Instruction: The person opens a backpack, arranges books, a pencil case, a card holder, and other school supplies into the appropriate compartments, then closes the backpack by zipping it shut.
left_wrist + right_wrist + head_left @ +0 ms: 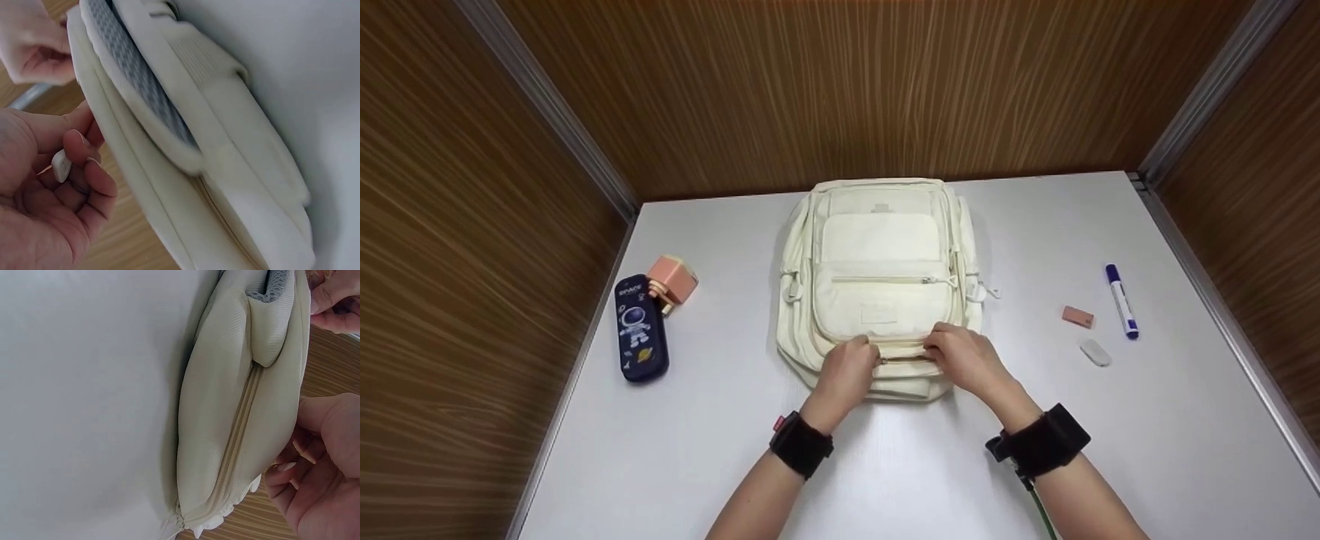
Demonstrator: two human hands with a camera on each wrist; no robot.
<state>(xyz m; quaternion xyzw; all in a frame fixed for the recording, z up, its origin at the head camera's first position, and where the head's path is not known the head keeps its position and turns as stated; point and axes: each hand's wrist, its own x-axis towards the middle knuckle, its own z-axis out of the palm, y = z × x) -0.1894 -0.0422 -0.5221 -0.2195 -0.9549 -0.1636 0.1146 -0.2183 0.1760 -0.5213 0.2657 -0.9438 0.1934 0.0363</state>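
Note:
A cream backpack (881,240) lies on the white table with its front panel up and its near end toward me. My left hand (849,369) is at that end, curled beside a zipper. In the left wrist view, the fingers of this left hand (53,191) curl round a small white zipper pull (61,166). To the right along the same zipper, my right hand (966,358) pinches the fabric edge of the backpack. The right wrist view has the right hand (323,464) against the backpack's side (270,416), its fingertips partly hidden behind the fabric.
On the left lie a dark blue pencil case (641,330) with an astronaut print and a pink pencil sharpener (673,279) touching it. To the right are a pink eraser (1078,316), a white eraser (1095,352) and a blue-capped marker (1122,301). Wood-patterned panels (840,90) enclose the table.

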